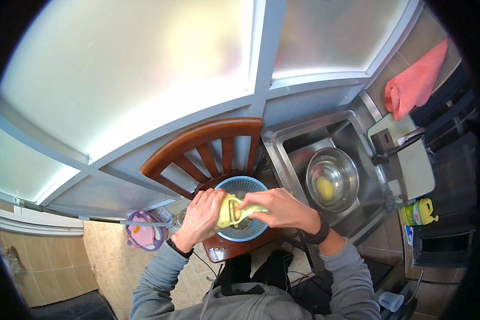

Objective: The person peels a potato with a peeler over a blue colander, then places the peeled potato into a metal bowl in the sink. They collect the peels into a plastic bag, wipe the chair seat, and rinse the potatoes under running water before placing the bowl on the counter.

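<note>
My left hand point(198, 216) is closed around a pale yellow potato point(224, 213), partly bare of skin. In my right hand point(285, 208) is a light green peeler point(247, 212), its blade end against the potato's right side. Both hands are over a light blue plastic basket point(254, 184), which stands on the seat of a brown wooden chair point(218, 252). Some dark scraps, perhaps peelings, show in the basket, though my hands hide much of its inside.
Right of the chair, a steel sink point(293, 146) holds a metal bowl point(349, 166) with a yellow peeled potato point(324, 188) in it. Beyond are a faucet point(397, 151), a pink cloth point(416, 80) and a yellow-green bottle point(418, 212). A purple-and-pink item point(144, 230) is at left.
</note>
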A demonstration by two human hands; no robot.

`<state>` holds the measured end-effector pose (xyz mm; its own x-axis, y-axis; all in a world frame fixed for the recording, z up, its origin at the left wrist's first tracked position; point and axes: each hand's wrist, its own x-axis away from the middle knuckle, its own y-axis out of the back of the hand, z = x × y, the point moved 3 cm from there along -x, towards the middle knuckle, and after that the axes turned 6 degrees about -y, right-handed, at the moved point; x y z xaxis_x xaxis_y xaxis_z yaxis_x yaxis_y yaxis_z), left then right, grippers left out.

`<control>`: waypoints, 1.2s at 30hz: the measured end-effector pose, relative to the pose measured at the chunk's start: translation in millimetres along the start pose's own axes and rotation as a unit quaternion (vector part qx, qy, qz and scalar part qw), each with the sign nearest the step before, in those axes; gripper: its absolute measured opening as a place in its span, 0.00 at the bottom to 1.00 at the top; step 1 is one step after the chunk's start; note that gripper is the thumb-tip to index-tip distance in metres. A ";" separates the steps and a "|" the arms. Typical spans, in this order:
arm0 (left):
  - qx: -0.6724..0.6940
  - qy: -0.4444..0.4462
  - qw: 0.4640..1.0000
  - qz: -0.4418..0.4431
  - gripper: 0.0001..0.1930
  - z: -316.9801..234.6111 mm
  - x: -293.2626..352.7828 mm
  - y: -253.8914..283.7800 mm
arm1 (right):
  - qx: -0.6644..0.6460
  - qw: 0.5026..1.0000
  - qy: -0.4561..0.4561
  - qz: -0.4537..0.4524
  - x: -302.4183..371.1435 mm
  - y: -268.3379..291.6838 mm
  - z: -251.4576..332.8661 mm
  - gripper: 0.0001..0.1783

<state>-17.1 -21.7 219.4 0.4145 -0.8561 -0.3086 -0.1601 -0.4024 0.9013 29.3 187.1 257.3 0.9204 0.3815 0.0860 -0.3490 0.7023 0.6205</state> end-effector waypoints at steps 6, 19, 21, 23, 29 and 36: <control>0.068 0.048 0.996 -0.025 0.43 7.2 9.3 -6.8 | 0.010 0.997 -0.066 0.026 15.3 2.6 -32.4 0.15; 0.166 0.043 0.974 -0.148 0.47 14.8 11.8 -16.8 | -0.285 0.957 -0.056 0.009 3.6 -3.2 -46.4 0.17; 0.253 0.118 0.943 -0.180 0.46 23.6 17.8 -17.8 | -0.170 0.971 -0.141 0.093 13.9 -17.6 -67.0 0.17; 0.383 0.211 0.871 -0.223 0.44 35.1 22.4 -21.2 | -0.208 0.967 -0.136 0.057 20.5 -28.0 -84.7 0.16; 0.770 0.293 0.529 -0.202 0.40 35.1 29.0 -41.3 | -0.451 0.869 -0.190 0.068 11.6 -93.2 -124.1 0.26; 0.858 0.342 0.357 -0.142 0.32 24.5 16.4 -76.4 | -0.132 0.920 -0.363 0.065 5.9 -143.9 -153.5 0.44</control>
<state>-20.0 -13.0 138.1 0.6601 -0.6587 0.3611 -0.0954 -0.5503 -0.8295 57.9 180.6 48.8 0.7092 0.0387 0.7040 -0.4076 0.8373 0.3645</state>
